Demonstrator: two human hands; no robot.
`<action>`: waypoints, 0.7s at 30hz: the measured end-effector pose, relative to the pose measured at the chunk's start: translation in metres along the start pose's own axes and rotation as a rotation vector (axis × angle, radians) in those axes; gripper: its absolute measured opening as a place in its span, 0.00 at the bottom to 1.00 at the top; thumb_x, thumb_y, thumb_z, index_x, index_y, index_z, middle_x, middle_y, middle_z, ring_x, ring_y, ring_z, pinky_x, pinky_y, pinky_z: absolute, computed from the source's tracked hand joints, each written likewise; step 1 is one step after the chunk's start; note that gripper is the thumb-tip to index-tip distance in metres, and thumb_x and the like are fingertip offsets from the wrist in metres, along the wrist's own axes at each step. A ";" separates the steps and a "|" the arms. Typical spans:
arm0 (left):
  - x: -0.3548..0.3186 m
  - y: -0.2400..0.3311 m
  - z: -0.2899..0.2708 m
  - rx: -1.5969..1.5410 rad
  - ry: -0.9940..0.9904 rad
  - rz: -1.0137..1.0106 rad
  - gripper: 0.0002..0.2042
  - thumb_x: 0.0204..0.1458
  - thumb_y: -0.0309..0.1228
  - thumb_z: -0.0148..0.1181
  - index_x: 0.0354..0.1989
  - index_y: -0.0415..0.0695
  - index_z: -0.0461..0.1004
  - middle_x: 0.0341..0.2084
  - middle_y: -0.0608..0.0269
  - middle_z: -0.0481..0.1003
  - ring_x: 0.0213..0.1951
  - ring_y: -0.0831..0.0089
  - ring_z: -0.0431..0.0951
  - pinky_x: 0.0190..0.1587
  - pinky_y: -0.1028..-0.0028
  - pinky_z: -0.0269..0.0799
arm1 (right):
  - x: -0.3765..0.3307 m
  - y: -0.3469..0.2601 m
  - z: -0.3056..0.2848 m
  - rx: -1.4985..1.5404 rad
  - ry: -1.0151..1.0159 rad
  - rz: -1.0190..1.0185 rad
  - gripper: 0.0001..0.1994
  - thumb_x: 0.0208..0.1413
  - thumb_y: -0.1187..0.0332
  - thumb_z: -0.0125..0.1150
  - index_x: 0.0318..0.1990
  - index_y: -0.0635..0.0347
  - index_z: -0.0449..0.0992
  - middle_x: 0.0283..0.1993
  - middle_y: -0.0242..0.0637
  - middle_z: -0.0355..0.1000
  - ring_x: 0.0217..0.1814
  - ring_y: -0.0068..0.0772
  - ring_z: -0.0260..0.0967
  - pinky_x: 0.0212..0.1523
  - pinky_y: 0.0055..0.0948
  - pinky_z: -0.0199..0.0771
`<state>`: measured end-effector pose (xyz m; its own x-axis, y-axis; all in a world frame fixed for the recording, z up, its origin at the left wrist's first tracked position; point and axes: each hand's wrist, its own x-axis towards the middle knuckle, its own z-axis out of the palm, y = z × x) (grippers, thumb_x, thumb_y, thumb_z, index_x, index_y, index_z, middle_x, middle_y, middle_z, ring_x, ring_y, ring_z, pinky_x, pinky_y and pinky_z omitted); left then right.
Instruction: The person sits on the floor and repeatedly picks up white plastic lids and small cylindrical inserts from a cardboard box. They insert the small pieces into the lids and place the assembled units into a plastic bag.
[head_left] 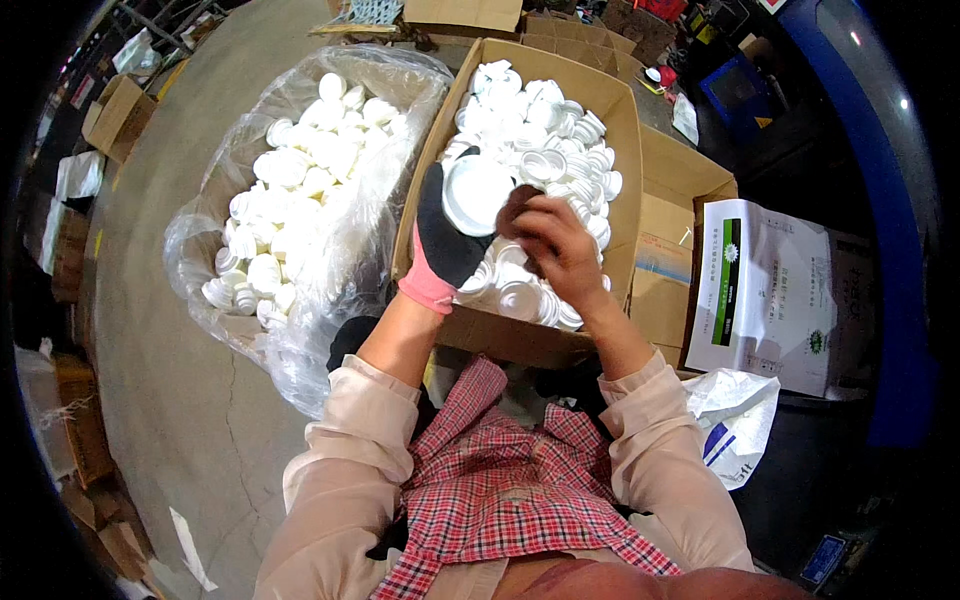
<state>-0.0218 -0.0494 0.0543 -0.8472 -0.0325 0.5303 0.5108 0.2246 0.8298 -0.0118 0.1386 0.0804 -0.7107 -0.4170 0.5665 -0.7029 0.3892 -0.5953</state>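
My left hand [446, 236], in a black and pink glove, holds a white round plastic lid [477, 196] with its flat face turned up. Bare and slightly blurred, my right hand [552, 236] is beside the lid's right edge with its fingers curled in. Something dark shows at those fingertips, too blurred to name. Both hands are over a cardboard box [624, 190] filled with loose white plastic lids [545, 125]. To its left stands a clear plastic bag [215, 190], open at the top, holding many white round plastic pieces [290, 190].
Right of the box is another open carton [660, 240], with a printed white sheet [770, 290] next to it. A crumpled white bag [735, 415] lies below that sheet. Blue machinery [850, 80] borders the far right. Cartons [120, 115] line the left side of the concrete floor [170, 330].
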 end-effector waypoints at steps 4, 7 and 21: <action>-0.001 0.000 0.016 -1.596 -0.017 -0.782 0.22 0.59 0.36 0.57 0.58 0.40 0.64 0.50 0.49 0.72 0.49 0.62 0.76 0.54 0.65 0.71 | -0.013 -0.008 0.016 0.012 0.012 -0.088 0.14 0.44 0.80 0.66 0.41 0.58 0.78 0.47 0.42 0.69 0.45 0.43 0.70 0.45 0.33 0.72; -0.021 0.002 0.023 -1.378 -0.256 -0.480 0.20 0.65 0.36 0.46 0.62 0.42 0.59 0.46 0.55 0.73 0.47 0.67 0.75 0.52 0.66 0.72 | -0.009 -0.016 0.011 -0.038 0.049 -0.099 0.13 0.46 0.80 0.64 0.41 0.59 0.78 0.46 0.44 0.68 0.44 0.44 0.70 0.42 0.33 0.73; -0.014 0.036 0.033 -0.293 -0.072 -0.152 0.22 0.67 0.40 0.39 0.60 0.36 0.64 0.55 0.54 0.69 0.57 0.68 0.68 0.61 0.71 0.59 | -0.008 0.021 -0.003 0.153 0.193 0.469 0.12 0.59 0.68 0.58 0.46 0.65 0.75 0.38 0.36 0.73 0.40 0.26 0.69 0.43 0.25 0.68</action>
<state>0.0033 -0.0082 0.0715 -0.9195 0.0274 0.3920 0.3896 -0.0674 0.9185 -0.0213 0.1528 0.0656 -0.9503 -0.0619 0.3053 -0.3061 0.3675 -0.8782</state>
